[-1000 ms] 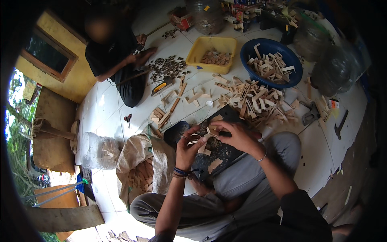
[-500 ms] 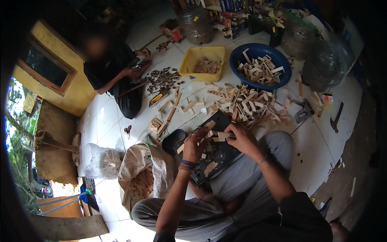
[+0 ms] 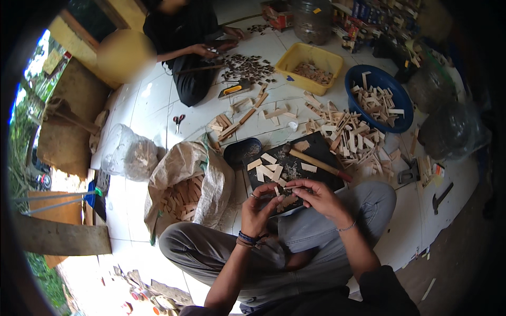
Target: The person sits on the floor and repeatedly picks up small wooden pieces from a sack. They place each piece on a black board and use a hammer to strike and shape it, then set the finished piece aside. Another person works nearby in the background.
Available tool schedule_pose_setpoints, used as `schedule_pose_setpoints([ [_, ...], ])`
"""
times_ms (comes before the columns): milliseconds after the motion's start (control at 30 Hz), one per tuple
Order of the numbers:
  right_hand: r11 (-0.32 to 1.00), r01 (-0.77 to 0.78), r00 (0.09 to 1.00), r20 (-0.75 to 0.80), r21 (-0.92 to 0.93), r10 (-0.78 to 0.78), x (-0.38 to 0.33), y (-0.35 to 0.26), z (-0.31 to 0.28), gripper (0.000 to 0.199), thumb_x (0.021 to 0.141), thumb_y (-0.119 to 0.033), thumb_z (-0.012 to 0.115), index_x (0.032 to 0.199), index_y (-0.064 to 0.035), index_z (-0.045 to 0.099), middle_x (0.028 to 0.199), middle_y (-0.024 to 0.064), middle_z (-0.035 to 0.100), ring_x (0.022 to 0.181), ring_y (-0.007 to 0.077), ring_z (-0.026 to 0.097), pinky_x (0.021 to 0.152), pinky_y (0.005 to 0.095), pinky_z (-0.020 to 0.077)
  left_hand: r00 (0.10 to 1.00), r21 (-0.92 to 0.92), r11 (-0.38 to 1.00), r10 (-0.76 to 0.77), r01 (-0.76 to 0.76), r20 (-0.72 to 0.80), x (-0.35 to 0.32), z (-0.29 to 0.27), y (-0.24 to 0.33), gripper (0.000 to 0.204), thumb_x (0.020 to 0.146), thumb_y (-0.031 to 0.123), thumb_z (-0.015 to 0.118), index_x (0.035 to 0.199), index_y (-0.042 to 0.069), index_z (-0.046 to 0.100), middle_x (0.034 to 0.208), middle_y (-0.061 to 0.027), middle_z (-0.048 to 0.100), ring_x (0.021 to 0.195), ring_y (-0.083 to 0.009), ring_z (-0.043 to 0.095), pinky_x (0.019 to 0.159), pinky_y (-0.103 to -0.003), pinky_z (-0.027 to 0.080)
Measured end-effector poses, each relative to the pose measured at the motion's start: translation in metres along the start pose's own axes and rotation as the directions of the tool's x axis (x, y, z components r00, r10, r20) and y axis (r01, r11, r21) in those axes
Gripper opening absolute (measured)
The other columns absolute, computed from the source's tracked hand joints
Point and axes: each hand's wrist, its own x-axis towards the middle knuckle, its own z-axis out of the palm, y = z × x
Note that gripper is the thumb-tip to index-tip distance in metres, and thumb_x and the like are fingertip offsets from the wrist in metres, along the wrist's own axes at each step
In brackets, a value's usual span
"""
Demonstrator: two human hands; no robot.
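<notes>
Both hands are close together over the near edge of a black board (image 3: pixel 329 158) in front of my crossed legs. My left hand (image 3: pixel 258 213) is closed, with a small pale wooden piece (image 3: pixel 277 191) between thumb and fingertips. My right hand (image 3: pixel 320 199) pinches at the same spot, its fingertips on a small wooden piece partly hidden by the fingers. Several flat wooden strips (image 3: pixel 269 158) lie loose on the board just beyond my fingers. A hammer with a wooden handle (image 3: pixel 319 163) and a reddish end lies across the board, among chips and dust.
A heap of wooden pieces (image 3: pixel 358 137) lies beyond the board, before a blue basin (image 3: pixel 410 120) and a yellow tub (image 3: pixel 279 66). An open sack (image 3: pixel 219 184) of wood stands left, near a dark tray (image 3: pixel 235 156) and scissors (image 3: pixel 178 122). Another person (image 3: pixel 179 31) sits far left.
The view has swung, shifting the scene about. The longer wooden strips held between my hands are now loose on the board; my hands are nearer my lap, with the hammer uncovered.
</notes>
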Motion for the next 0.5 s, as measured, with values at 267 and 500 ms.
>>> schedule_pose_setpoints([
  [267, 0.998, 0.003, 0.971, -0.237, 0.06, 0.011, -0.022, 0.01, 0.025, 0.021, 0.108, -0.016, 0.06, 0.123, -0.0027, 0.066, 0.1, 0.0007, 0.067, 0.088, 0.005, 0.058, 0.066, 0.0214, 0.0469, 0.999, 0.034, 0.998, -0.05, 0.05, 0.005, -0.005, 0.004, 0.003, 0.032, 0.097, 0.006, 0.074, 0.128, 0.0, 0.066, 0.113, -0.0074, 0.076, 0.103, -0.0123, 0.071, 0.091, -0.027, 0.055],
  [500, 0.998, -0.021, 0.952, -0.304, 0.062, 0.039, -0.017, -0.006, 0.04, 0.023, 0.107, -0.019, 0.063, 0.12, 0.0002, 0.066, 0.089, -0.0003, 0.064, 0.075, 0.0039, 0.054, 0.065, 0.0199, 0.0437, 0.993, 0.136, 0.984, 0.117, -0.116, -0.002, -0.005, 0.002, 0.007, 0.032, 0.094, 0.013, 0.077, 0.123, 0.002, 0.07, 0.112, -0.0126, 0.078, 0.106, -0.0199, 0.075, 0.09, -0.031, 0.057],
])
